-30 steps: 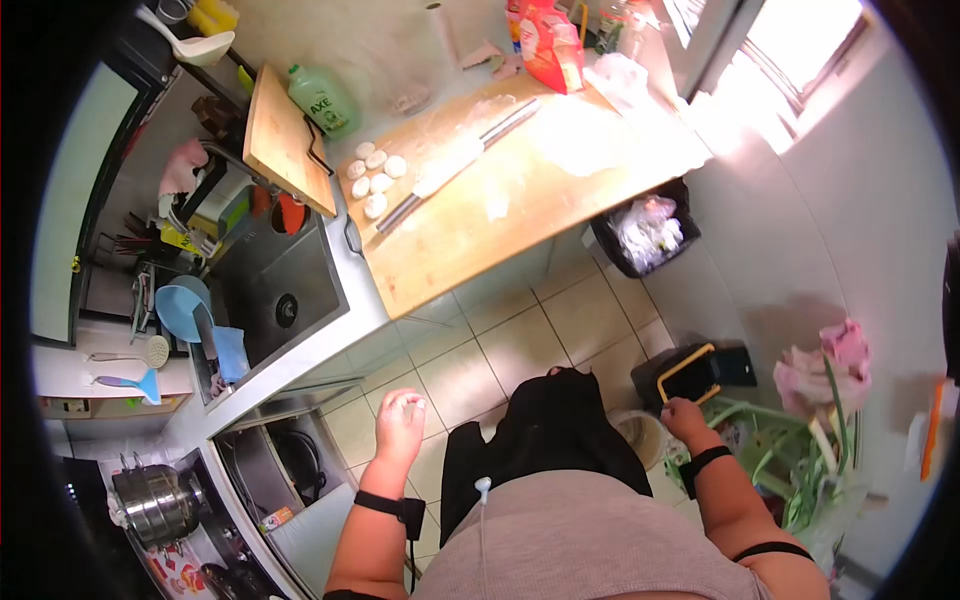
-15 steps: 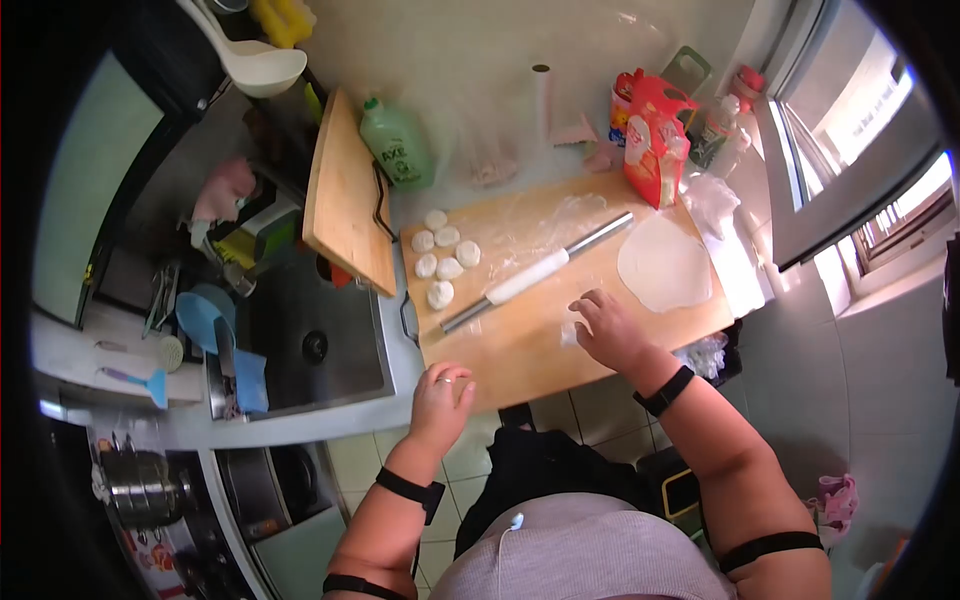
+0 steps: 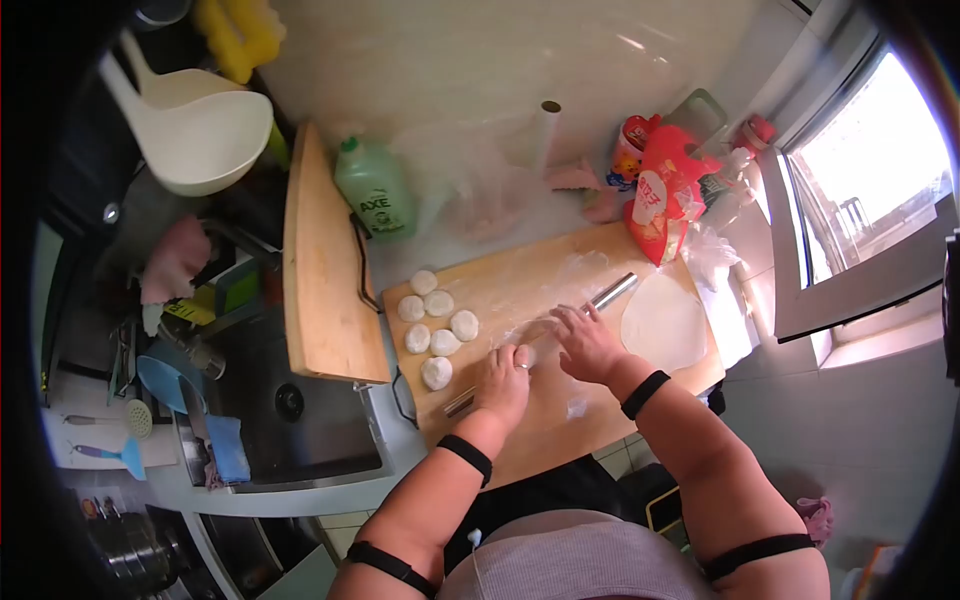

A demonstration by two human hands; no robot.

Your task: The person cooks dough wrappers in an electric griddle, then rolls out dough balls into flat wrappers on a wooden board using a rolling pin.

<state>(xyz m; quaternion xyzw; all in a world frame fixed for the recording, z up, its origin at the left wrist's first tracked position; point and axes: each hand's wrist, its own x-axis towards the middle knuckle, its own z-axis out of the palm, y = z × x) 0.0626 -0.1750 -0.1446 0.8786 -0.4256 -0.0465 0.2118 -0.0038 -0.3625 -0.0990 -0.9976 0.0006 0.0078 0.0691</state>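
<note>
My left grip (image 3: pixel 503 384) and right grip (image 3: pixel 588 346) curl over the silver metal rolling pin (image 3: pixel 613 291) across the pale wooden board (image 3: pixel 535 435), closure unclear to me, and a skewed push could knock round white dough balls (image 3: pixel 436 373) at the board's left end.

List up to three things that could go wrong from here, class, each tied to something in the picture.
1. The far end of the rolling pin, under the left hand and right hand, lies close to the dough sheet and might crease it.
2. Its near end lies beside the dough balls, so it could knock one.
3. The red bag stands at the far edge of the wooden board; a bump might tip it.
</note>
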